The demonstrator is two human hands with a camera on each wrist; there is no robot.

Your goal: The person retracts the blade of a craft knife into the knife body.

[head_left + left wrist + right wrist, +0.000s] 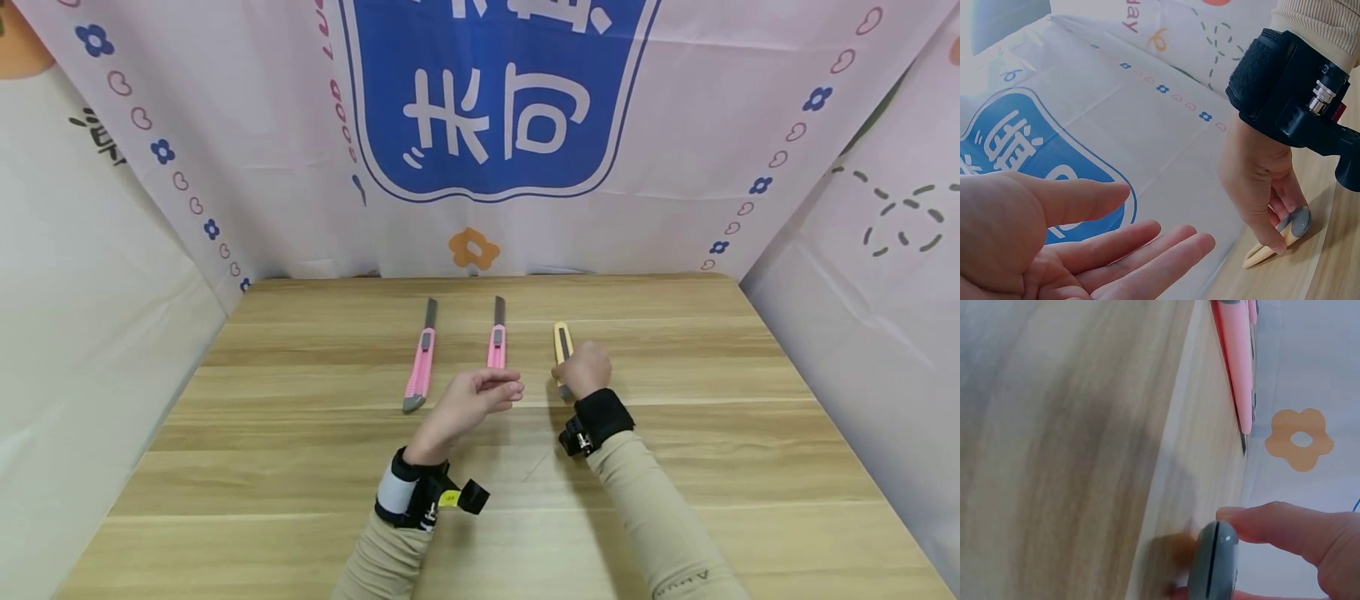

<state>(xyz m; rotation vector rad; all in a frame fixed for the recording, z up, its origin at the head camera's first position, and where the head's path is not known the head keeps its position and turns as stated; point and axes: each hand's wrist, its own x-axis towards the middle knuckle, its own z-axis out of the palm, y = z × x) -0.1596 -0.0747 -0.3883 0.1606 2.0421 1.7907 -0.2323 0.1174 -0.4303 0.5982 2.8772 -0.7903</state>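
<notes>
right hand (586, 368) pinching yellow cutter (562, 342)

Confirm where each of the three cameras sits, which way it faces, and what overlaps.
Head: worn high, faces forward and down at the wooden table; both forearms, left hand and right hand show.
Left wrist: looks past the open left palm toward the right hand.
Right wrist: low over the table, faces the backdrop; fingertips show.
Shared: all three see the yellow utility knife with grey end cap the right hand pinches.
</notes>
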